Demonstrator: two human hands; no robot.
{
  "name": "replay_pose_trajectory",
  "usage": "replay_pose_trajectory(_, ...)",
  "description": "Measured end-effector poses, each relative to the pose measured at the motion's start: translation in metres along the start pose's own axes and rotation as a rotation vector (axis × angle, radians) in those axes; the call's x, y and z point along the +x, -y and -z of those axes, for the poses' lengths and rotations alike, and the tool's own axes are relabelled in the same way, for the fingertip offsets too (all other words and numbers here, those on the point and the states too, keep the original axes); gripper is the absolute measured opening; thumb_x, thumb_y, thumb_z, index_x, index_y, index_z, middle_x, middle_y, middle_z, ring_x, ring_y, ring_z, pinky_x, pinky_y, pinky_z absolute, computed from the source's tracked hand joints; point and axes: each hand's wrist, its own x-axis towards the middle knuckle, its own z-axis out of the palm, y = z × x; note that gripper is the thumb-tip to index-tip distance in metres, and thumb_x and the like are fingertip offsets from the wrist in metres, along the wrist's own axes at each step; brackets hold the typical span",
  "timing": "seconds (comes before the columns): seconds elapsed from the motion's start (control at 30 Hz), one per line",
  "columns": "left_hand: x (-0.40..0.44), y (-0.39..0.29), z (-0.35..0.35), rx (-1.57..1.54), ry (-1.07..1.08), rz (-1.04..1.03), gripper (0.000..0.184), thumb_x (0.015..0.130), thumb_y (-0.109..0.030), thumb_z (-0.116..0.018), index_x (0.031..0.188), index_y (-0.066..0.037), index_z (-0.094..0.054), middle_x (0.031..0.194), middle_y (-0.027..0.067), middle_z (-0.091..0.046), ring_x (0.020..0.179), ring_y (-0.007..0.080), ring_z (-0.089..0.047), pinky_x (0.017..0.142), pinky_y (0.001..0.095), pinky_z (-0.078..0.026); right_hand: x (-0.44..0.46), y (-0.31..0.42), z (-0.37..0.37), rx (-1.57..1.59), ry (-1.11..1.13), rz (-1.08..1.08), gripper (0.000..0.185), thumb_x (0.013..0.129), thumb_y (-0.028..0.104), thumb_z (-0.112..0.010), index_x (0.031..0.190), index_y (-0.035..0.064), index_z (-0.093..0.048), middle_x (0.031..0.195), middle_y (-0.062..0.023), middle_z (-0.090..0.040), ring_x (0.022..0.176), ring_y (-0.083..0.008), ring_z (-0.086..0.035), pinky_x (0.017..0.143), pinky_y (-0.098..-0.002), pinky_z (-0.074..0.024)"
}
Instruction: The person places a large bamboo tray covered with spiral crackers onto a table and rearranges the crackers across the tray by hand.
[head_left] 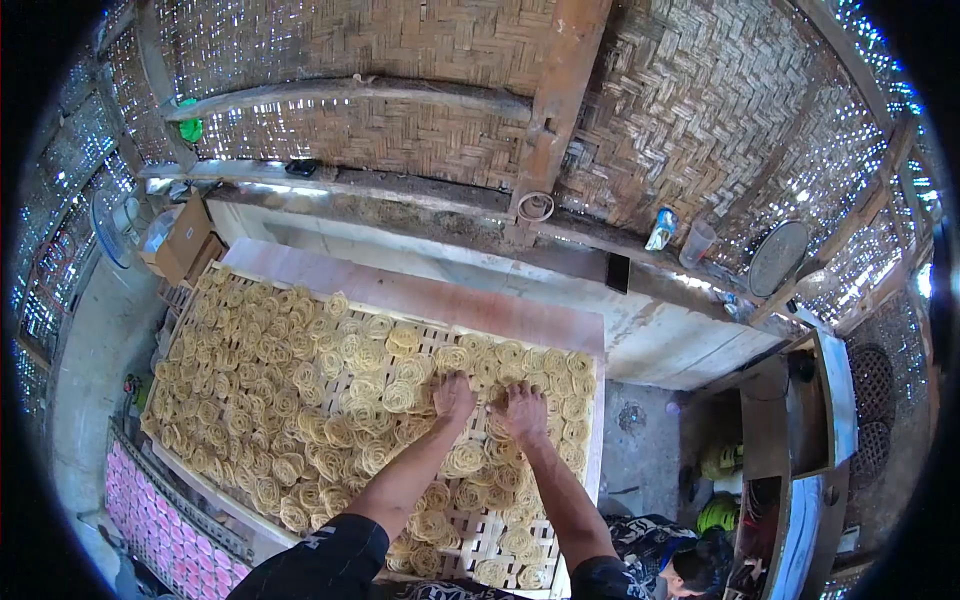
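Coiled yellowish noodle nests point(290, 400) cover a large slatted tray point(483, 530) in front of me. In the middle right of the tray, my left hand point(455, 397) is closed, its fingers bent down over a noodle nest point(452, 360); the fingertips are partly hidden. A short way to its right, my right hand point(522, 412) lies over other nests, fingers apart and thumb out to the left. The nests are packed closely on the left and along the far edge. Bare slats show between those nearest me.
A board point(420, 292) runs along the tray's far side. To the lower left stands a rack of pink round pieces point(170, 520). Another person point(690, 560) is at the lower right, beside a wooden cabinet point(800, 420). A cardboard box point(185, 240) stands at the far left.
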Motion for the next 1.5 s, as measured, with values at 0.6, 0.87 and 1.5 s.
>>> replay_pose_trajectory(0.6, 0.007, 0.013, 0.026, 0.163, -0.037, -0.480, 0.059, 0.073, -0.033, -0.078, 0.125, -0.008, -0.061, 0.135, 0.0114, -0.050, 0.130, 0.0265, -0.042, 0.105, 0.0449, -0.036, -0.001, -0.012, 0.015, 0.427, -0.015, -0.109, 0.040, 0.083, 0.037, -0.069, 0.110, 0.0086, -0.070, 0.109, -0.0158, -0.068, 0.098, -0.0332, -0.065, 0.083, -0.0413, -0.0529)
replay_pose_trajectory(0.87, 0.041, -0.003, 0.025, 0.249, 0.242, -0.536, 0.068, 0.081, -0.022, -0.067, 0.144, -0.006, -0.045, 0.154, 0.0171, -0.034, 0.145, 0.0306, -0.028, 0.118, 0.0471, -0.024, 0.059, -0.051, -0.021, -0.017, -0.181, 0.325, 0.067, 0.081, 0.051, -0.069, 0.134, 0.0117, -0.056, 0.145, -0.0187, -0.046, 0.134, -0.0378, -0.043, 0.105, -0.0526, -0.0386)
replay_pose_trajectory(1.5, 0.063, -0.007, -0.004, 0.473, -0.050, -0.729, 0.041, 0.086, -0.022, -0.059, 0.121, -0.003, -0.062, 0.131, 0.0149, -0.053, 0.119, 0.0278, -0.048, 0.093, 0.0432, -0.039, 0.069, -0.048, -0.027, 1.568, -0.199, -0.225, 0.023, 0.095, 0.014, -0.058, 0.114, 0.0025, -0.062, 0.091, -0.0014, -0.068, 0.079, -0.0162, -0.066, 0.063, -0.0318, -0.0526)
